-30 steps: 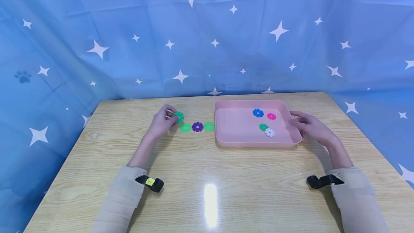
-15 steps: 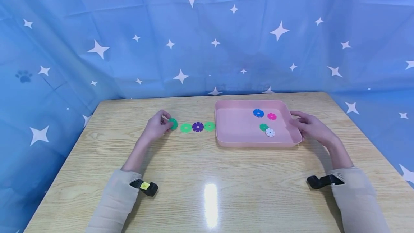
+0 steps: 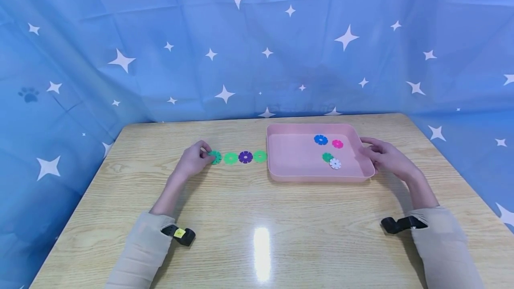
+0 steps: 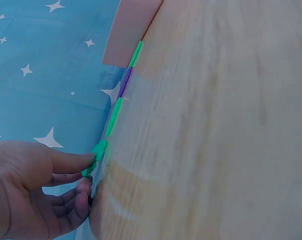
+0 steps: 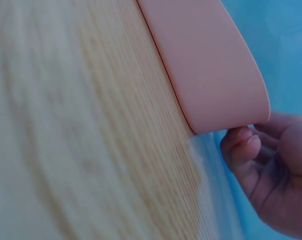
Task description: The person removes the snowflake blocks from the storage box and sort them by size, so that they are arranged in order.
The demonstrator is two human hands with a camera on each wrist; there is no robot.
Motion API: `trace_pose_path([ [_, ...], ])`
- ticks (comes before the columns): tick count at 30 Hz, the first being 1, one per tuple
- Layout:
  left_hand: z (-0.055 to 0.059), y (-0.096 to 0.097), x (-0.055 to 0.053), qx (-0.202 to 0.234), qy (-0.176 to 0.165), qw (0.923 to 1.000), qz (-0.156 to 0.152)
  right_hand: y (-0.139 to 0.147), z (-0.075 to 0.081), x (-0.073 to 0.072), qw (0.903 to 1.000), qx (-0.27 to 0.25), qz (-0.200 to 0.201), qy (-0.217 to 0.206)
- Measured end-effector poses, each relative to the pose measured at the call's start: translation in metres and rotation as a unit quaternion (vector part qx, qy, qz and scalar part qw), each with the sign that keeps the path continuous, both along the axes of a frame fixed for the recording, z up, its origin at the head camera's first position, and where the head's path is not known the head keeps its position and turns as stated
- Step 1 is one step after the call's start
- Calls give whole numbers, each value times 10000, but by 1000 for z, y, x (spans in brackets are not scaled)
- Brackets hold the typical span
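Observation:
At the left end of a row of notched plastic discs, my left hand point(image 3: 192, 160) pinches a darker green disc point(image 3: 217, 157) between thumb and fingers. The left wrist view shows that disc point(image 4: 98, 152) close to the tabletop and slightly tilted. To its right lie a light green disc point(image 3: 230, 158), a purple disc point(image 3: 246, 157) and another light green disc point(image 3: 260, 156). My right hand point(image 3: 387, 157) grips the right wall of a pink tray point(image 3: 295, 179), thumb at the rim. In the right wrist view its curled fingers point(image 5: 243, 145) touch the tray's outer wall.
Inside the tray lie a blue disc point(image 3: 321, 140), a pink disc point(image 3: 337, 144), a green disc point(image 3: 327, 157) and a white disc point(image 3: 335, 163) partly over the green one. A blue star-patterned cloth point(image 3: 180, 66) hangs behind the wooden table point(image 3: 225, 217).
My left hand has moved left and toward me with the darker green disc, then lowered it to the row's left end. The right hand and the tray have stayed put.

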State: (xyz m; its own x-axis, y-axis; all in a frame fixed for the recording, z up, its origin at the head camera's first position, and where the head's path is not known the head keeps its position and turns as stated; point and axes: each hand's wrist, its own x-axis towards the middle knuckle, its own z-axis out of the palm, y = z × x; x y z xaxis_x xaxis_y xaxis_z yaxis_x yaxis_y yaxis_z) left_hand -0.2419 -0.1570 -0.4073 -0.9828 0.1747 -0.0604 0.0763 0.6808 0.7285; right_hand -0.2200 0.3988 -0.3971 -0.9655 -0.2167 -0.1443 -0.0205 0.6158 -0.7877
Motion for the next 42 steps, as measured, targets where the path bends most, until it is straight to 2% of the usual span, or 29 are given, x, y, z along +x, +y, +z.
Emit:
trace_pose_path([
  [13, 3, 3, 3, -28, -155, 9999, 8, 1, -1, -1, 9999, -122, -3, -62],
  [30, 5, 3, 0, -63, -156, 9999, 7, 3, -3, -2, 9997, -231, -30, -72],
  [37, 10, 6, 0, 263, 18, 9997, -9, 3, -2, -2, 9997, -219, -21, -89],
  [42, 15, 16, 0, 596, 169, 9980, -86, 4, -4, -3, 9998, -120, -31, -131],
])
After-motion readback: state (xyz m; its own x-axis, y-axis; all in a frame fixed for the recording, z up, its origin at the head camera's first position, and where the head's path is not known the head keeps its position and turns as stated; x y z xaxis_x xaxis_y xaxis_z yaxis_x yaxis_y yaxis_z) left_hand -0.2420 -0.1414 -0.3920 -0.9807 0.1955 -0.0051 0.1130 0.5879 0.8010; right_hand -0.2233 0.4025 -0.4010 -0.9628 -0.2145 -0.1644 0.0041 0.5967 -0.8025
